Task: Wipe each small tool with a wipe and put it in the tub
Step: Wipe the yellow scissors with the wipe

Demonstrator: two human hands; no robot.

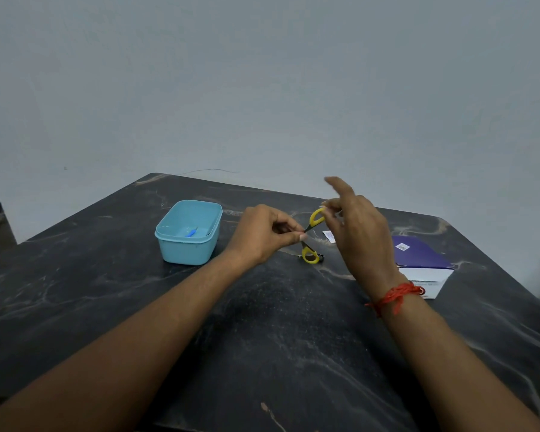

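Left hand (262,235) pinches scissors (311,220) mid-length; right hand (357,233) fingers pinch their upper loop.

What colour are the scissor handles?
Yellow. The scissors show best in the head view, the only one.

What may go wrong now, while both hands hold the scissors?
1. The left hand pinches the yellow scissors near the pivot with the handles spread apart; closing them may nip that hand.
2. The right hand only pinches the upper loop, so the scissors may slip onto the table.
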